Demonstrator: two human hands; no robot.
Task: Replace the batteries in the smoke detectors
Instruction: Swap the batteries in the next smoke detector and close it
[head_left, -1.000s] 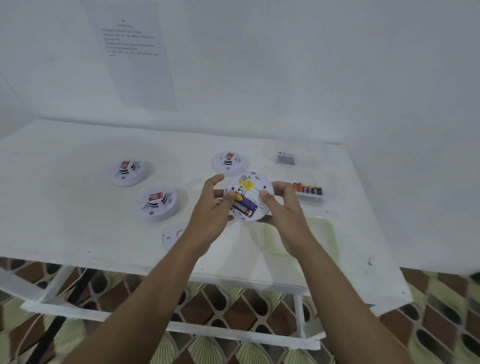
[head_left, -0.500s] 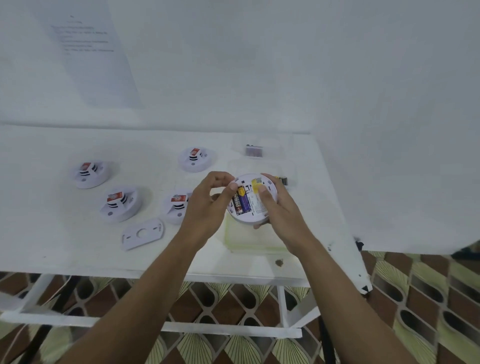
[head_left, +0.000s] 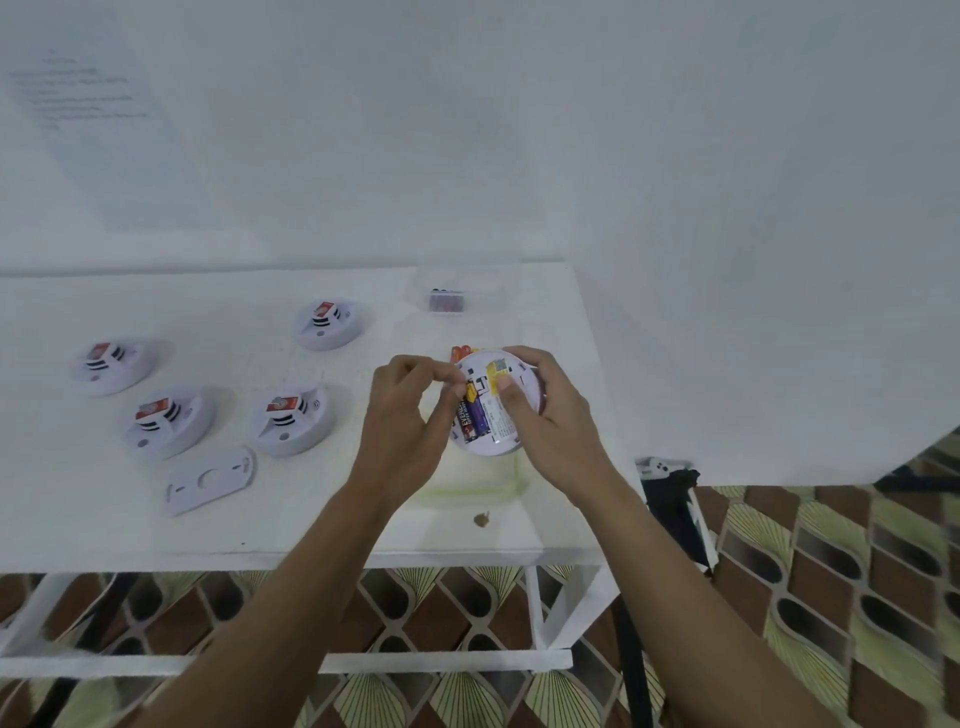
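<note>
I hold a round white smoke detector (head_left: 493, 439) above the table, its back turned up. Purple and black batteries (head_left: 474, 413) lie in its open compartment. My right hand (head_left: 550, 415) grips the detector from the right, thumb pressed on its labelled back. My left hand (head_left: 410, 415) is at the detector's left edge, fingertips pinching at the top end of the batteries. Several more white detectors sit face up on the table: one at the back (head_left: 328, 323), one at far left (head_left: 111, 364), one in front of it (head_left: 169, 418) and one nearest my left hand (head_left: 292, 418).
A white mounting plate (head_left: 210, 480) lies near the white table's front edge (head_left: 156, 556). A row of loose batteries (head_left: 462, 352) shows behind the held detector, and a small clear box of batteries (head_left: 445, 300) sits at the back. A clear tray (head_left: 478, 483) lies under my hands. White walls stand close behind and right.
The view swung right and down. I turned the detector so the batteries run more upright, and my left fingertips moved onto the batteries' top end.
</note>
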